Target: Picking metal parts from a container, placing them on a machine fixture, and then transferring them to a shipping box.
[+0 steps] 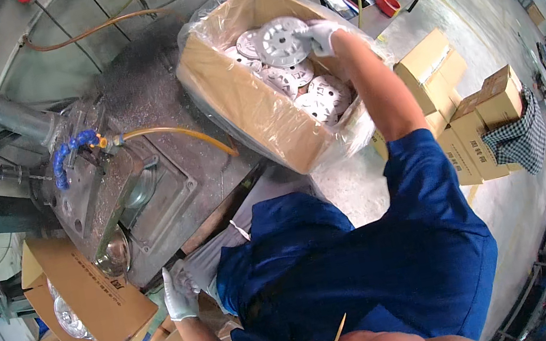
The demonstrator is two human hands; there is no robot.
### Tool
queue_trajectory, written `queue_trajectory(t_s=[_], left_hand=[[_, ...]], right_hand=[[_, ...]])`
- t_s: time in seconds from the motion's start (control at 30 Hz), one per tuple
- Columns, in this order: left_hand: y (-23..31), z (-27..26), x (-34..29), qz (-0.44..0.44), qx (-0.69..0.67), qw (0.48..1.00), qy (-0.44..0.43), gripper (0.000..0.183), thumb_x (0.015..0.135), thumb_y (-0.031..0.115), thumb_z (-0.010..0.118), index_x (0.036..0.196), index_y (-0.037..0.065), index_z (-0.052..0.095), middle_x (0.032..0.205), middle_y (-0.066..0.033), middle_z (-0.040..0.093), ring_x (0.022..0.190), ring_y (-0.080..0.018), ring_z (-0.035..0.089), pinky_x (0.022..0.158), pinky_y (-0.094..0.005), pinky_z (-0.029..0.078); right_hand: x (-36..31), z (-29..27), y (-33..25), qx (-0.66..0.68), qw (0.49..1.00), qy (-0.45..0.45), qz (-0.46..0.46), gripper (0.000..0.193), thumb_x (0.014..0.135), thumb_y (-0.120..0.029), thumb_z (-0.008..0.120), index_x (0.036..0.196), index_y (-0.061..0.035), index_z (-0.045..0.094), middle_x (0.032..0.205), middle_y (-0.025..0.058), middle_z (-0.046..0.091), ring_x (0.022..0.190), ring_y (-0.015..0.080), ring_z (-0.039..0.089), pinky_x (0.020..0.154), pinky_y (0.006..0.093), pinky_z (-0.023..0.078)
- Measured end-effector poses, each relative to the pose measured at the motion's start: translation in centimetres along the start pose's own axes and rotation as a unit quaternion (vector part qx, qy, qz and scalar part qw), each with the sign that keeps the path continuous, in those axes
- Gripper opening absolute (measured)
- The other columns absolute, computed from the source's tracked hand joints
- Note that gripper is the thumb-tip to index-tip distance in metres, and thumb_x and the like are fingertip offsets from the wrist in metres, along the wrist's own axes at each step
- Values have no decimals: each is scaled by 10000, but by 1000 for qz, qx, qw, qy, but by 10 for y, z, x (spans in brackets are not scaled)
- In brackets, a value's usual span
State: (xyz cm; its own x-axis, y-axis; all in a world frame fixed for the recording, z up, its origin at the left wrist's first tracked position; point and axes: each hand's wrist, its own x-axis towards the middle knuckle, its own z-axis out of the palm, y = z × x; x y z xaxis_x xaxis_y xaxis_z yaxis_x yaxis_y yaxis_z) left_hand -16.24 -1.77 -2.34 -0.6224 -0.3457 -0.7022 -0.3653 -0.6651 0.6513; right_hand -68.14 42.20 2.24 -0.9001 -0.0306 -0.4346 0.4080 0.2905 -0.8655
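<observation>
My right hand [322, 37], in a pale glove, grips the edge of a round grey metal disc [286, 53] with a hole in its middle and smaller holes around it. It holds the disc over an open cardboard box [245, 113] with a clear plastic liner. Inside the box lie several similar discs [329, 93] with white, printed-looking faces. My left hand [180, 296], also gloved, is beside the front edge of the machine table, its fingers stretched out and nothing seen in them. Near it stands a cardboard box [100, 288] with shiny metal discs [71, 317] partly hidden behind its flap.
On the left, a drilling machine's metal table [173, 203] carries a blue jointed coolant hose [68, 149] and an orange hose [178, 130]. A metal bowl [112, 253] sits at its edge. Cartons [476, 142] with a checked cloth [519, 134] stand at right; a red container [387, 3] is behind.
</observation>
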Motion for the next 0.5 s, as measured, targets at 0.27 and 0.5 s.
queue_trajectory(t_s=[0.27, 0.5], left_hand=[[2, -35, -57, 73, -46, 987, 139, 486, 928, 464, 572, 1182, 50, 583, 834, -14, 590, 661, -98, 498, 567, -232, 399], [-17, -74, -74, 72, -79, 986, 131, 488, 940, 474, 551, 1172, 45, 561, 661, 25, 470, 549, -86, 443, 492, -224, 361]], right_hand=[[115, 39, 136, 94, 954, 77, 275, 194, 920, -298, 592, 786, -163, 629, 626, -25, 559, 568, 167, 525, 519, 341, 450], [123, 37, 143, -401, 905, 56, 127, 472, 840, -312, 595, 1229, -45, 604, 1229, 171, 621, 1157, 327, 587, 909, 378, 487]])
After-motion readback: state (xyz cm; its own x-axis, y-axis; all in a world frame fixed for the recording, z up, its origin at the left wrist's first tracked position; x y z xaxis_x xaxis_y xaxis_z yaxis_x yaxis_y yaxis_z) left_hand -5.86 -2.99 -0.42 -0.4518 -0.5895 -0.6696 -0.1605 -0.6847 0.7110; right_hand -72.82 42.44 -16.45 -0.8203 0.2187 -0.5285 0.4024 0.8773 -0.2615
